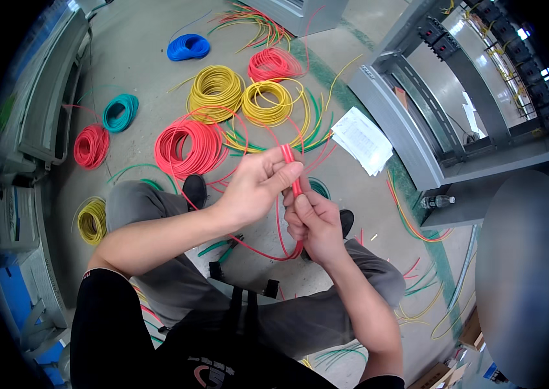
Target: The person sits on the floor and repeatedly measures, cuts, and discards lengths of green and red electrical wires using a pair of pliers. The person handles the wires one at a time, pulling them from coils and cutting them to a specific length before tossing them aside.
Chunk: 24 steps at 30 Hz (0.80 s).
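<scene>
Both my hands are closed on a bundle of red wires [297, 186] in front of me, between my knees. My left hand [258, 181] pinches the upper part of the bundle, thumb on top. Just below it, my right hand [313, 220] wraps round the same bundle. Loose loops of the red wire hang under my hands and run toward a large red wire coil [187, 148] on the floor. Green-handled pliers [229, 248] lie on the floor below my left forearm.
Yellow wire coils [215, 94], a blue coil [188, 47], a teal coil [119, 113] and smaller red coils [91, 146] lie about the floor. Paper sheets [363, 141] are at right, beside a grey metal cabinet frame [410, 123]. A plastic bottle [437, 201] lies on its base.
</scene>
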Motion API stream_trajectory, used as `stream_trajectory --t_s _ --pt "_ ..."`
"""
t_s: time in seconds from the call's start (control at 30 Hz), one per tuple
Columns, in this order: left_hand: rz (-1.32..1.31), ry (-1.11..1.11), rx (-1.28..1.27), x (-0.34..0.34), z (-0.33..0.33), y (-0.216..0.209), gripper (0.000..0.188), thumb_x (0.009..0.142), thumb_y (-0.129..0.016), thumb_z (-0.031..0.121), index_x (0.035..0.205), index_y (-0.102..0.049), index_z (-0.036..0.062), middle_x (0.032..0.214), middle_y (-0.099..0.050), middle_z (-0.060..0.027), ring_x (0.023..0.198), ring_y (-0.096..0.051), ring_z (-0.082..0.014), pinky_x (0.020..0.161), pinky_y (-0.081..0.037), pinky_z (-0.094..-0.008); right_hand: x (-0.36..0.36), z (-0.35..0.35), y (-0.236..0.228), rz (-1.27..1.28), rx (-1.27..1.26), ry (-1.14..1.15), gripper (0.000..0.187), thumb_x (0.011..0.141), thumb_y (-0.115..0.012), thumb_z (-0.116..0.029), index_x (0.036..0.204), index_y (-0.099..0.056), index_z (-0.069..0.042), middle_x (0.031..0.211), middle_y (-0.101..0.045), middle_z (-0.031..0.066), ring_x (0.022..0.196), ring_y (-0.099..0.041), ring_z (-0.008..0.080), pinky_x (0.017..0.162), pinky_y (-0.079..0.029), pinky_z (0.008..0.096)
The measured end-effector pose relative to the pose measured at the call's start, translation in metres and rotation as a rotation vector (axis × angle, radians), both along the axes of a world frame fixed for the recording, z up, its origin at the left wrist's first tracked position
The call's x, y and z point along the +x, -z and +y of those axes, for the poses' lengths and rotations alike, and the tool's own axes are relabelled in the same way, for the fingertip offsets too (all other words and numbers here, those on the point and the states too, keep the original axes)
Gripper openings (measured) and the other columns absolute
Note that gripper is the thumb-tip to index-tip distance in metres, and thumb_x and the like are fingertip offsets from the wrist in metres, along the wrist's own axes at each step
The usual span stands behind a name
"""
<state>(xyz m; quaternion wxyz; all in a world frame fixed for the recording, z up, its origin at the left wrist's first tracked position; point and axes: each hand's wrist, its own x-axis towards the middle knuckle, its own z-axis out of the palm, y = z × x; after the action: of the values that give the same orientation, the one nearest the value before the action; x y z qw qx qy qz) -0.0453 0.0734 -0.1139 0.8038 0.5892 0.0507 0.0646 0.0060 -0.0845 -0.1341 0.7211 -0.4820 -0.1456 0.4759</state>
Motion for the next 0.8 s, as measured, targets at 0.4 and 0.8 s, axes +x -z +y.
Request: stream_trajectory --t_s 0.4,0.8 --pt "0.095 -0.101 -0.038 0.014 0.004 0.019 0.023 0.097 -0.051 0.025 0.093 -0.058 0.0036 0.079 -0.06 -0.0019 0.067 -0.052 -0.0058 0.061 -0.042 -0.0217 0.013 0.01 0.003 0.102 -0.023 -0.004 0.028 0.098 -0.045 -0.029 0.103 -0.05 -0.002 0.064 -0.035 -0.0042 0.049 -0.026 0.0047 0.045 -0.021 0.0205" --pt "0.08 0.252 0.258 -0.023 -0.076 0.081 0.025 0.099 -0.045 0.02 0.101 -0.058 -0.0013 0.076 -0.059 -0.0033 0.068 -0.055 -0.008 0.063 -0.046 -0.0241 0.108 -0.008 -0.011 0.164 0.278 0.478 0.018 0.098 -0.041 -0.016 0.101 -0.046 0.001 0.067 -0.042 -0.0004 0.047 -0.026 0.006 0.042 -0.022 0.0222"
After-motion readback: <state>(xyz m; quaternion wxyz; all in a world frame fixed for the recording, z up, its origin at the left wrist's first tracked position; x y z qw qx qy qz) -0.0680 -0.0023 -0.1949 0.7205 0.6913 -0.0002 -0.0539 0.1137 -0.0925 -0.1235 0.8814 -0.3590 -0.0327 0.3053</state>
